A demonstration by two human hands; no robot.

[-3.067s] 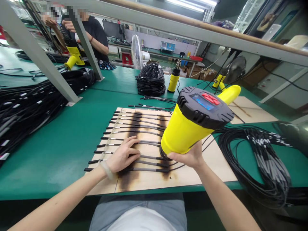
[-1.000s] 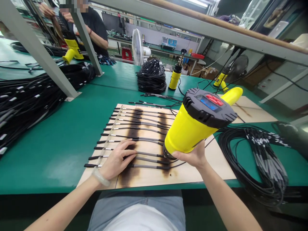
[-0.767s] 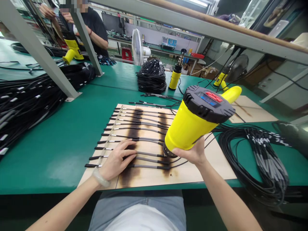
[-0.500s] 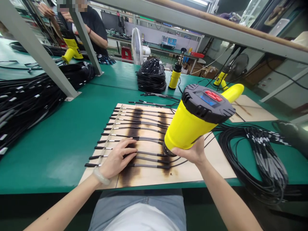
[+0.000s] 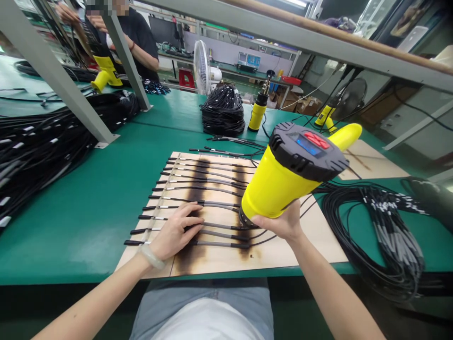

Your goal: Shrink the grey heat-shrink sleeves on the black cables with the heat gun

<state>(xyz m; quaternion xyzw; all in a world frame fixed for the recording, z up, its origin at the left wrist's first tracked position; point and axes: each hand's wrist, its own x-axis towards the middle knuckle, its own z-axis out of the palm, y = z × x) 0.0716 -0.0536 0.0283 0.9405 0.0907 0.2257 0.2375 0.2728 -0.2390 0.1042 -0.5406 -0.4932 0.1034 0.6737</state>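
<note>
Left to right: open green table [image 5: 71, 226] up to the board's left edge. My left hand [image 5: 175, 231] lies flat and open on the sleeved cables [image 5: 219, 244] on the scorched wooden board [image 5: 276, 255]. Right hand [image 5: 279, 226] grips the yellow heat gun [image 5: 276, 184] above the board, long axis slanting, nozzle aimed down-left at the cables. Cable coil [image 5: 375, 236] just past the board's right edge.

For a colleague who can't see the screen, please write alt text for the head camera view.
A person's right hand holds a yellow heat gun nozzle-down over a row of black cables laid side by side on a scorched wooden board. The left hand rests on the cables, and the board sits on a green workbench.
</note>
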